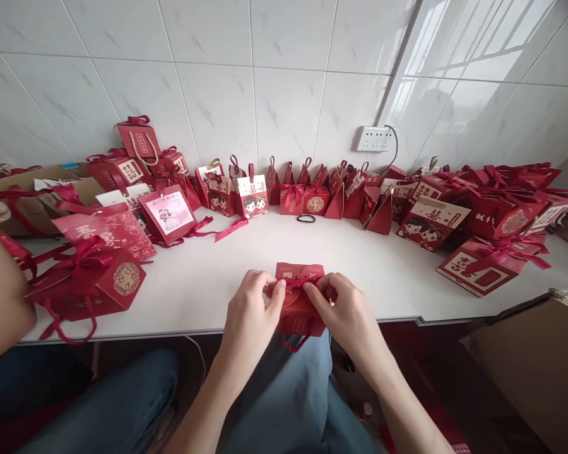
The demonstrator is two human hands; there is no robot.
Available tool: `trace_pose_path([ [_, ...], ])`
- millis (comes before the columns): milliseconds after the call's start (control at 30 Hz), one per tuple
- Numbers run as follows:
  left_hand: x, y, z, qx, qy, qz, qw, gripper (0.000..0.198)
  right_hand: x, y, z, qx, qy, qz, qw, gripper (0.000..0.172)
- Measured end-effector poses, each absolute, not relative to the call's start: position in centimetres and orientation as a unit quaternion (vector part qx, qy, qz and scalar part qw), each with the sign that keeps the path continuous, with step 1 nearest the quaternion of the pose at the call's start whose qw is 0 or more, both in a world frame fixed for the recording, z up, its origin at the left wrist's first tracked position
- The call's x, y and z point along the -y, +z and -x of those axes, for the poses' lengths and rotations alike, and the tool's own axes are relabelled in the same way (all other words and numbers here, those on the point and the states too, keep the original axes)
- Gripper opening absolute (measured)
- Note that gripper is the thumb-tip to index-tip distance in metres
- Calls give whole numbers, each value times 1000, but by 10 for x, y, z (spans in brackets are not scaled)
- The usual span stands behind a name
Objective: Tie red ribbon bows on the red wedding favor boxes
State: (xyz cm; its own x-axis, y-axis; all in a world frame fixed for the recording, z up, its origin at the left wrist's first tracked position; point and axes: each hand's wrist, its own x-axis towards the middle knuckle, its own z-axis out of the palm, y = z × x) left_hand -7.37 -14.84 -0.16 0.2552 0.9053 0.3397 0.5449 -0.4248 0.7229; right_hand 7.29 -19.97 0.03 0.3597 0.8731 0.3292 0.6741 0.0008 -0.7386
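A red gift box [299, 323] with gold print sits at the table's front edge, right before me. Across its top runs a dark red ribbon [295, 284]. My left hand [255, 299] pinches the ribbon on the left side between thumb and forefinger. On the right side, my right hand [339, 302] pinches the same ribbon, close to the middle. Both hands rest near the box top, fingers curled. A twisted red cord handle [294, 345] hangs from the box's near side.
A co-worker's arm [2, 284] reaches in at the far left, near a ribboned box [108, 284]. Several red boxes [315, 200] and bags line the wall and right side. A black hair tie [306, 219] lies mid-table. A power strip [373, 139] hangs on the wall; a cardboard box [539, 359] stands right.
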Motion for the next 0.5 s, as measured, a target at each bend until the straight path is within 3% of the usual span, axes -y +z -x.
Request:
trace_pose_path([
  [300,150,-11,71,-447,426,-695,370,19,198,2,-93,528,338,635,452,39],
  [500,146,-12,75,-426,400,-676,449,21,195,5,-105,539,386,601,446,40],
])
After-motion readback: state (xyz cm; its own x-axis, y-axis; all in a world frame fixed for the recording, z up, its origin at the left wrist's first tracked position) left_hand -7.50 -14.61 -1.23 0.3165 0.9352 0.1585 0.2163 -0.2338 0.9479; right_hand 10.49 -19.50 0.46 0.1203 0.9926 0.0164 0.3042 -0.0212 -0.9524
